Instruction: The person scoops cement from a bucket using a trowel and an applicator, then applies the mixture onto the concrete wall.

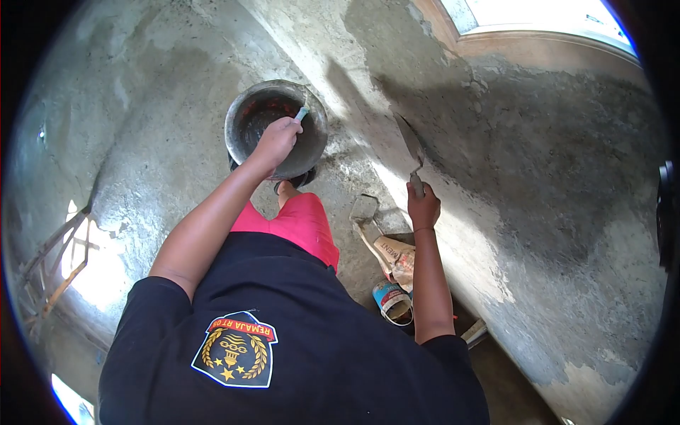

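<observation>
My left hand (278, 145) is closed around the pale handle (302, 113) of a tool over a round grey basin (318, 134). What its working end looks like I cannot make out. Dark wet material and reddish patches show inside the basin. Out to the right, my right hand (424, 207) grips a trowel (410, 139) by its handle, fingers wrapped round it. The trowel's blade points away from me, beside the plastered wall (489, 134); whether it touches the wall I cannot tell.
A crumpled cement bag (397, 256) and a blue-and-white can (392, 300) stand at the wall's foot, by my right arm. A window opening (545, 15) is at the upper right. Wooden poles (67, 265) stand at the left. My sandalled foot (301, 178) is beside the basin.
</observation>
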A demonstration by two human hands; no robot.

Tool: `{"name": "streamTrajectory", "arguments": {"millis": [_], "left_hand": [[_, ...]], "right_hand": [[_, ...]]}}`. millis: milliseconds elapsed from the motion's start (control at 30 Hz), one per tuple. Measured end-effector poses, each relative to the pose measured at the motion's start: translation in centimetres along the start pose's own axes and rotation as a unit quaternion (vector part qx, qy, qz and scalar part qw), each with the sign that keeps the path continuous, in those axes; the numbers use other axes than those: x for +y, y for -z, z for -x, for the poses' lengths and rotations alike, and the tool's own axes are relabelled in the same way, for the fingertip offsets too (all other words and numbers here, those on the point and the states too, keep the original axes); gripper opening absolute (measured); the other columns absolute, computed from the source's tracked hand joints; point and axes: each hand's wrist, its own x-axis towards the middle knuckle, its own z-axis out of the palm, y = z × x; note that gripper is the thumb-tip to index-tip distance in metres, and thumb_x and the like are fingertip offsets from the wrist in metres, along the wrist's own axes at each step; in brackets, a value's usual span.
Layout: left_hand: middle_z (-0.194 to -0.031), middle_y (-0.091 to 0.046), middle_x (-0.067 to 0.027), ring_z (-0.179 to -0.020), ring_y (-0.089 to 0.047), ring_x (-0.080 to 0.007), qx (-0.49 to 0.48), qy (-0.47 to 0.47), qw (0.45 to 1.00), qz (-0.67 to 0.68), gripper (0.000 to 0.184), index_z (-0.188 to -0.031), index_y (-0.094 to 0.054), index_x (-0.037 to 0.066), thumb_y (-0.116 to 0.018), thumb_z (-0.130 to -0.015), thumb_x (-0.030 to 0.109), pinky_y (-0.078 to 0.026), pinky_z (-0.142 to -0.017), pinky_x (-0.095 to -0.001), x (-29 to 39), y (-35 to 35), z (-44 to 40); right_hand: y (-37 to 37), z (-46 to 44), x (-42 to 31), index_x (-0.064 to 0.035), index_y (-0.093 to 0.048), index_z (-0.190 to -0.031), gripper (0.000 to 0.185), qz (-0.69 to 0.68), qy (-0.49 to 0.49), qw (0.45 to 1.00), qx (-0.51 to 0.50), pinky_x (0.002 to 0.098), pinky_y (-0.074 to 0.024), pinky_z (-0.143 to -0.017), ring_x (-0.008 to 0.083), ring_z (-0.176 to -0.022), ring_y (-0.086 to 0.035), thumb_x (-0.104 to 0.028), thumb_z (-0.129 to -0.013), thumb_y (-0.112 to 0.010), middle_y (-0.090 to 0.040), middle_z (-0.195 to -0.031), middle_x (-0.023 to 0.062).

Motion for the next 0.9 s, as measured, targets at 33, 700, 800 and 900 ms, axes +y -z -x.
{"name": "streamTrajectory", "arguments": {"millis": [33, 700, 800, 900], "left_hand": [[-0.061, -0.042, 0.0036, -0.053, -0.038, -0.0068, -0.003, 0.001, 1.0, -0.001, 0.018, -0.083, -0.056, 0.005, -0.049, -0.09, 0.02, -0.029, -0.048, -0.0241, -0.1, 0.0, 0.0], [-0.061, -0.04, 0.0041, -0.052, -0.036, -0.0064, -0.022, 0.003, 1.0, -0.016, 0.022, -0.085, -0.056, 0.004, -0.047, -0.093, 0.022, -0.027, -0.048, -0.0247, 0.2, 0.3, 0.2], [-0.061, -0.041, 0.004, -0.053, -0.036, -0.0063, -0.02, 0.004, 1.0, -0.021, 0.022, -0.085, -0.056, 0.004, -0.047, -0.093, 0.022, -0.027, -0.048, -0.0246, -0.4, 0.4, 0.3], [-0.061, -0.041, 0.0038, -0.053, -0.036, -0.0064, -0.018, 0.009, 1.0, -0.013, 0.021, -0.084, -0.056, 0.004, -0.048, -0.092, 0.021, -0.027, -0.049, -0.0245, -0.1, 0.0, 0.8]], "right_hand": [[0.4, -0.1, -0.2, -0.0155, -0.067, -0.1, 0.039, 0.0, -0.003, 1.0, 0.0, 0.044, -0.0512, -0.072, 0.0369, -0.083, -0.065, -0.048, -0.079, -0.066, -0.068, -0.086, 0.0161], [0.2, 3.1, 1.1, -0.0126, -0.069, -0.098, 0.042, -0.052, -0.044, 0.998, 0.009, 0.0445, -0.0508, -0.072, 0.0382, -0.082, -0.065, -0.05, -0.079, -0.065, -0.068, -0.085, 0.0192], [0.6, 3.4, 0.3, -0.0133, -0.067, -0.102, 0.043, -0.028, -0.007, 0.999, -0.016, 0.0437, -0.0512, -0.073, 0.038, -0.082, -0.065, -0.049, -0.079, -0.065, -0.068, -0.085, 0.0191], [0.2, 1.3, -0.2, -0.0142, -0.067, -0.101, 0.042, -0.023, -0.016, 0.999, 0.021, 0.0436, -0.0514, -0.071, 0.0378, -0.082, -0.065, -0.05, -0.079, -0.064, -0.068, -0.085, 0.019]]}}
